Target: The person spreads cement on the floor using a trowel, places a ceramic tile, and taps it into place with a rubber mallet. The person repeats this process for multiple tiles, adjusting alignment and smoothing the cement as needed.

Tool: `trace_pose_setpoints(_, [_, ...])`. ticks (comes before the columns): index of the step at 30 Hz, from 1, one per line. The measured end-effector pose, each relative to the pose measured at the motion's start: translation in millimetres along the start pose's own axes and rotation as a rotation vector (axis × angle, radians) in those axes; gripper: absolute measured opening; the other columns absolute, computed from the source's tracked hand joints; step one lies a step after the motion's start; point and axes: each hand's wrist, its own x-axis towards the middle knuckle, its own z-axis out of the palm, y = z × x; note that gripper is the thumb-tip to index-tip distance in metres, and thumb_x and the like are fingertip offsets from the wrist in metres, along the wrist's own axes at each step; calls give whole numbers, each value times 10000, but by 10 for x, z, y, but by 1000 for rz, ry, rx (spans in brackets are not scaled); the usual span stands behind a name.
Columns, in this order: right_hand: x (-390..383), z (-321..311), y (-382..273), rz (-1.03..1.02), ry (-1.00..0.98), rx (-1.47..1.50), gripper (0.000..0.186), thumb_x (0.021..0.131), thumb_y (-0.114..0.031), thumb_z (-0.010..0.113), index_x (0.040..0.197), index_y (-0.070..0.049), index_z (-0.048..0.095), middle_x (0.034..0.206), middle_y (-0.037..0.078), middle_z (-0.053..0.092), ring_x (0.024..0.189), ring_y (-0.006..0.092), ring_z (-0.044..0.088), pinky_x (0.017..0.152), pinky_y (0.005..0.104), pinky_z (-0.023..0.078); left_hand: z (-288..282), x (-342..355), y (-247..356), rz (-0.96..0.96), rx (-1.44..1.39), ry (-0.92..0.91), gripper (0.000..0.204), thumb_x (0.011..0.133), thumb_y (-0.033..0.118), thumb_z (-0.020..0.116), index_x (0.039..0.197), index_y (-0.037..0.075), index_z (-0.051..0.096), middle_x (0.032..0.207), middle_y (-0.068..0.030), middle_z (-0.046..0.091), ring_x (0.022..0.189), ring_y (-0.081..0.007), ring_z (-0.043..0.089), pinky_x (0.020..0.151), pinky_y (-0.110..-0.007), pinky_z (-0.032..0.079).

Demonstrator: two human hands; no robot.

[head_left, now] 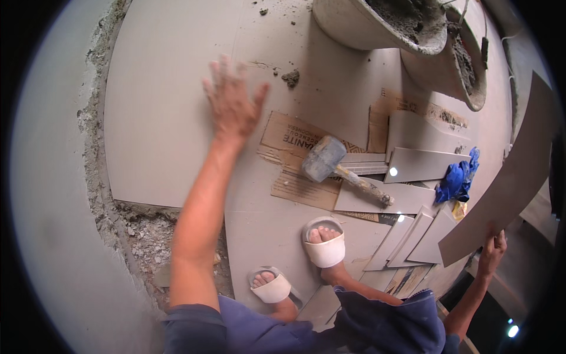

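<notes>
My left hand is stretched out with spread, slightly blurred fingers over a large grey floor tile; whether it touches the tile I cannot tell. Off to the right, my right hand grips the lower edge of a long grey strip of tile, which stands tilted up from the floor. Between my hands, a rubber mallet with a grey head and worn handle rests on torn cardboard and cut tile pieces.
Two buckets of wet mortar stand at the far right. A blue glove lies beside the cut tiles. Left of my sandalled feet is an untiled rubble gap. A rough mortar edge runs along the wall. Mortar crumbs dot the tiles.
</notes>
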Motion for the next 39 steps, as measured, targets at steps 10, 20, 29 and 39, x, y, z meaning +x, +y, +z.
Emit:
trace_pose_setpoints(10, [-117, 170, -102, -14, 22, 75, 208, 980, -99, 573, 1139, 20, 633, 1003, 14, 654, 951, 99, 555, 866, 258, 429, 656, 410, 1546, 211, -532, -1023, 880, 896, 733, 378, 1433, 38, 428, 1505, -210, 356, 1422, -375, 274, 1166, -495, 205])
trace_pose_setpoints(20, [139, 409, -1242, -303, -170, -83, 140, 902, -59, 615, 1009, 23, 654, 893, 79, 650, 845, 167, 574, 801, 304, 444, 61, 253, 722, 209, -189, -497, 772, 922, 667, 397, 1367, 47, 514, 1471, -210, 411, 1404, -320, 335, 1174, -533, 160])
trace_pose_setpoints(29, [699, 1889, -3233, -606, -498, 67, 247, 912, -182, 638, 1072, 4, 664, 788, 67, 661, 738, 87, 583, 681, 273, 472, -347, -1259, -153, -43, -298, -25, 516, 935, 473, 564, 1266, 79, 599, 1284, -113, 616, 1280, -281, 512, 1121, -516, 286])
trace_pose_setpoints(39, [1053, 3111, -4189, -800, -488, -370, 378, 878, -350, 641, 1015, -1, 685, 788, 142, 690, 719, 222, 662, 703, 371, 511, -491, -1806, -1015, -347, 104, 191, 594, 914, 444, 593, 1418, 164, 451, 1514, -81, 374, 1455, -267, 234, 1213, -510, 121])
